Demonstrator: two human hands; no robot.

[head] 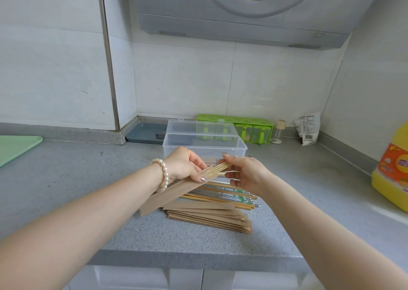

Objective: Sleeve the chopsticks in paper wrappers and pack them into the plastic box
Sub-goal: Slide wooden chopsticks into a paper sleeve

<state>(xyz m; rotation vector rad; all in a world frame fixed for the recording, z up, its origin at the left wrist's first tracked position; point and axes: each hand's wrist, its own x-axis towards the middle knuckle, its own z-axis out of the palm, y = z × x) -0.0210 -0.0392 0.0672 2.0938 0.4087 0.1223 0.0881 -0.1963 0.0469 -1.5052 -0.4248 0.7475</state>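
Note:
My left hand (184, 165) pinches the open end of a brown paper wrapper (174, 192) that slants down toward me. My right hand (247, 172) pinches the top ends of a pair of bamboo chopsticks (219, 169), whose lower part is inside that wrapper. Both hands hover just in front of the clear plastic box (205, 145), whose lid stands open behind it. Loose chopsticks (229, 193), bamboo and metal, lie on the counter under my hands. A stack of flat brown wrappers (212, 217) lies in front of them.
On the grey counter (88, 179) a green seasoning rack (242, 126), a small jar (278, 132) and a white packet (308, 129) line the back wall. A yellow oil bottle (391, 168) stands at right, a green board (15, 148) at left.

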